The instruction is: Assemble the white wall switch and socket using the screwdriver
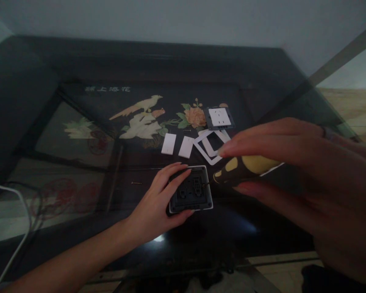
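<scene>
My left hand (161,195) is wrapped round a square wall switch (191,191) with a white edge and a dark inner frame, holding it on the table. Between the thumb and fingers of my right hand (293,175) is a yellow and black screwdriver (238,169). Its tip meets a screw at the right side of the switch. Just beyond the switch lie two white rocker plates (168,143) and white square cover frames (205,152), one over another. Farther back sits a socket panel (220,117) with a white face and dark surround.
The dark glass-topped table (134,232) shows a bird-and-flower picture and reflections. One loose screw (136,183) lies left of my left hand, another (187,130) behind the rocker plates. A white cable (26,211) curves along the left edge. A pale wall stands behind the table.
</scene>
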`<action>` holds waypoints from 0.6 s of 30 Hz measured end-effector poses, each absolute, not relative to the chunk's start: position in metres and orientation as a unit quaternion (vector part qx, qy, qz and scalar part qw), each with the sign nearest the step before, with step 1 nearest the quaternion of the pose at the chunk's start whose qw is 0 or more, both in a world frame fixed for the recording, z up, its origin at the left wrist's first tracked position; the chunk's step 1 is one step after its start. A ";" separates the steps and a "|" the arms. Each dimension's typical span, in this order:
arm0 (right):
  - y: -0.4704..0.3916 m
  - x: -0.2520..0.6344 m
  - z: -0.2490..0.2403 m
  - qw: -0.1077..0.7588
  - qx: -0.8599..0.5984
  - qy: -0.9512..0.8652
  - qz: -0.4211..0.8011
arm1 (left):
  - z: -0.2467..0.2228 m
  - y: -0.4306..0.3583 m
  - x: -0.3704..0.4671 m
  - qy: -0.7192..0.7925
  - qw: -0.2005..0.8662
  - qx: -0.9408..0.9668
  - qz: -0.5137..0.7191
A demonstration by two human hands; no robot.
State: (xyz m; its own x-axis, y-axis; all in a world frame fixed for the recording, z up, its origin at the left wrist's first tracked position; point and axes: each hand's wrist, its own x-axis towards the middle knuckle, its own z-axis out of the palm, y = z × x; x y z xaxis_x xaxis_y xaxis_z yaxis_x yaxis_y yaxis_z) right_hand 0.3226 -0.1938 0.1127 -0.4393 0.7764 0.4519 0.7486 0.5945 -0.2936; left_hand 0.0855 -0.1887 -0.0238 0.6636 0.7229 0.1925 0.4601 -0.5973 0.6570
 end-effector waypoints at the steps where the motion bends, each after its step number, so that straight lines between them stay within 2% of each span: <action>1: -0.193 0.323 0.113 0.274 -0.431 -0.859 0.030 | -0.024 -0.189 0.086 0.343 0.292 0.864 0.226; 9: -0.188 0.322 0.114 0.288 -0.409 -0.865 0.029 | -0.023 -0.189 0.086 0.345 0.302 0.859 0.229; 18: -0.186 0.322 0.106 0.254 -0.439 -0.862 0.014 | -0.019 -0.187 0.088 0.356 0.322 0.847 0.230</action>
